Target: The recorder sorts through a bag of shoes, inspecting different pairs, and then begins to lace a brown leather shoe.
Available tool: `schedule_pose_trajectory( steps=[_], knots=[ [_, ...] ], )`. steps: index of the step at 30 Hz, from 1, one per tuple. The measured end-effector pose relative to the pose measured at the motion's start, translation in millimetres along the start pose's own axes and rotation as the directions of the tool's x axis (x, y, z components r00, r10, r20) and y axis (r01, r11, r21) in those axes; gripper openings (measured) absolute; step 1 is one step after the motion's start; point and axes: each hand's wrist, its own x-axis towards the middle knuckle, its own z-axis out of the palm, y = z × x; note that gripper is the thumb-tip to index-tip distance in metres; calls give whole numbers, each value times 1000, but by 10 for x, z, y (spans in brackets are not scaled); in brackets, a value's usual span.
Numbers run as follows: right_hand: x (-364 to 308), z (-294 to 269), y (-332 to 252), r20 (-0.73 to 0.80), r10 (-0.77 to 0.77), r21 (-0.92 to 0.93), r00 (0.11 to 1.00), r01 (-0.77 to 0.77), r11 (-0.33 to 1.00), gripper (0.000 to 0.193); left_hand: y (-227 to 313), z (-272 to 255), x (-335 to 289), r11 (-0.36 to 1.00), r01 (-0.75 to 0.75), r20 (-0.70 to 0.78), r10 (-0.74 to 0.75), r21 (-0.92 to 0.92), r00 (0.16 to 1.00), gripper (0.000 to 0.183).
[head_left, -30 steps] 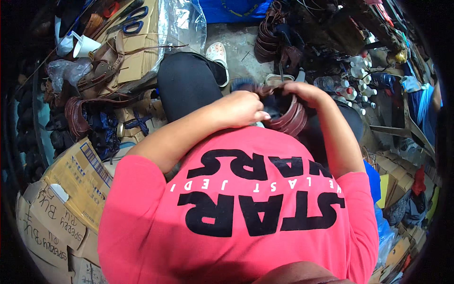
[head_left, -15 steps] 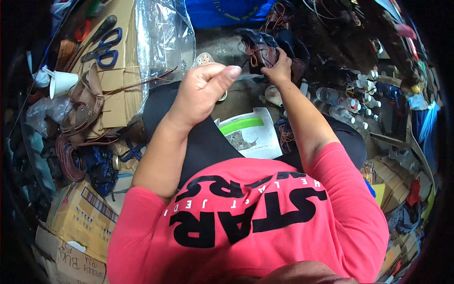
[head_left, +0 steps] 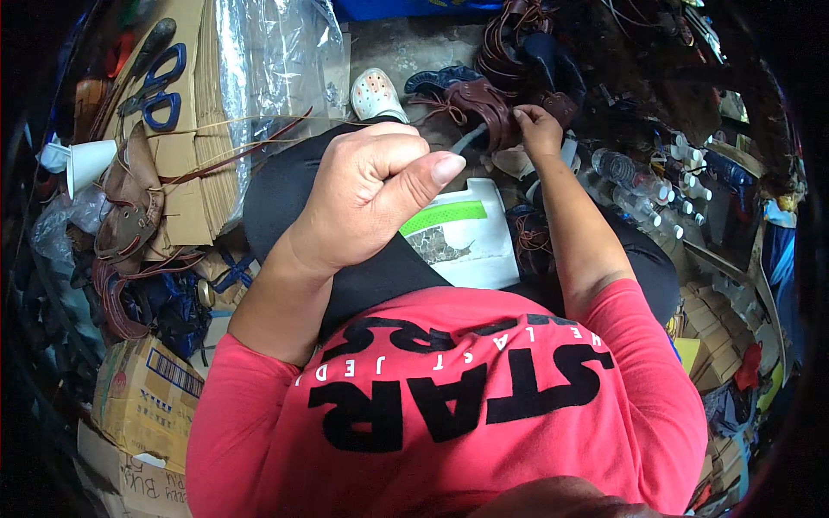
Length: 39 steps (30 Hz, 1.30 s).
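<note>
My left hand (head_left: 373, 194) is closed into a fist above my left thigh, its thumb pressed along the bent fingers. Whatever it may hold is hidden. On the floor ahead lies a brown leather lace-up shoe (head_left: 484, 102), a dark blue shoe part (head_left: 442, 79) beside it. Just right of the shoe, my right hand (head_left: 541, 134) has thumb and fingertips drawn together. Anything pinched there is too small to make out. Between my legs rests a white sheet (head_left: 492, 250) with a bright green strip (head_left: 445, 216) on it.
Blue-handled scissors (head_left: 160, 91) and long leather strips lie on flattened cardboard (head_left: 194, 112) at left, near a white cup (head_left: 90, 164). Plastic bottles (head_left: 626, 173) crowd the right side. More brown laced shoes (head_left: 509, 52) are piled at the far side. A pale clog (head_left: 376, 93) is on my foot.
My right hand has let go of the brown shoe and moved slightly right and down; the shoe now lies on the floor. My left fist has come nearer and looks larger.
</note>
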Motion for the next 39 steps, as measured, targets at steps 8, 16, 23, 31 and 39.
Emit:
schedule_pose_trajectory(
  steps=[8,16,23,31,39],
  knots=[
    [44,-140,-1,-385,47,-307,922,-176,935,74,-38,6,-24,998,35,-5,-35,-47,999,42],
    [157,-7,35,-413,164,-245,896,-283,927,106,-66,-16,2,990,-143,147,143,-11,979,38],
    [163,-66,199,-437,-15,-293,899,-126,948,92,-90,61,4,980,-181,232,195,-79,953,44],
    [206,128,-112,53,-138,-44,989,141,989,23,-60,44,13,983,-157,323,178,-90,929,44],
    [377,229,-83,124,-101,-257,987,130,958,24,-71,89,-21,983,-161,340,182,-89,923,43]
  ],
)
